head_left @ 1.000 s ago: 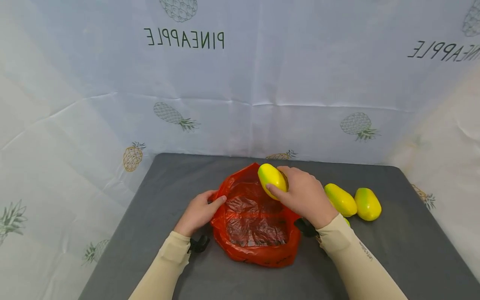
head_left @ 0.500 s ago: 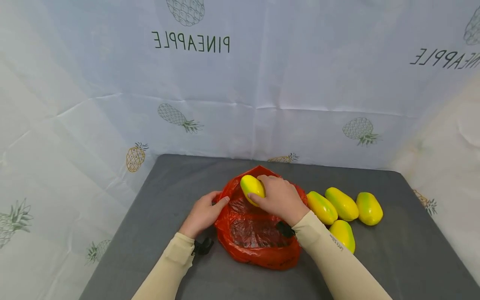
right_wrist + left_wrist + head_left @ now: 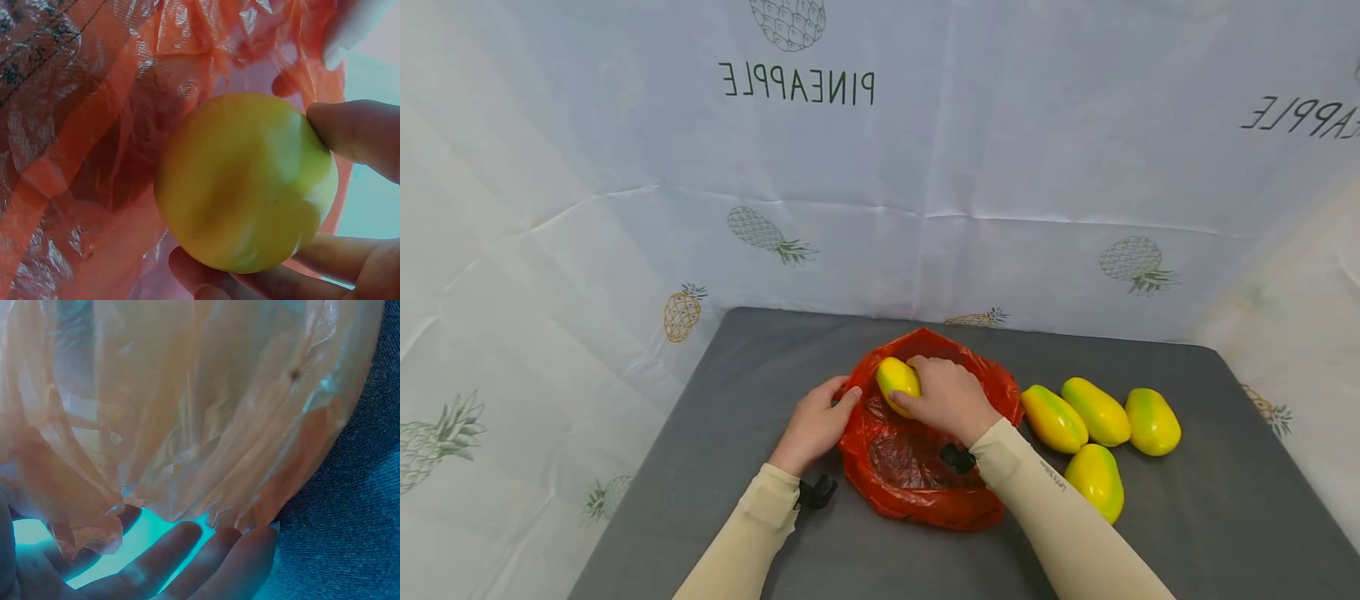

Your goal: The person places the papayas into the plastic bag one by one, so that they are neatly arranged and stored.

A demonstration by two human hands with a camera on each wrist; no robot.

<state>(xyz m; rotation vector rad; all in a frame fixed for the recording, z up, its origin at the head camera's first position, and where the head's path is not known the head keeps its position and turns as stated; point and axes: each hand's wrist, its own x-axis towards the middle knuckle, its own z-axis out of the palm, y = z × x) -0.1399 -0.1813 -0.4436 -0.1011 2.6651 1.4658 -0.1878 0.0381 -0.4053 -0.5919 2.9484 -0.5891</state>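
Note:
A red plastic bag [image 3: 917, 492] lies on the grey table with its mouth spread open. At its left rim, my left hand [image 3: 814, 423] pinches the edge; the left wrist view shows the thin bag [image 3: 187, 412] against the fingertips. Over the bag's mouth, my right hand [image 3: 951, 398] grips a yellow-green fruit [image 3: 898, 385], thumb on one side and fingers on the other. In the right wrist view the fruit [image 3: 247, 181] hangs before the red plastic, and the fingers curl round it.
Several more yellow-green fruits lie right of the bag, among them one at the far right [image 3: 1153, 422] and one nearer the front [image 3: 1096, 482]. Behind the grey table [image 3: 775, 350] hangs a white cloth [image 3: 1000, 150] with pineapple prints.
My right hand has carried the fruit left and down, from the bag's right side to over its mouth. My left hand keeps its hold on the rim.

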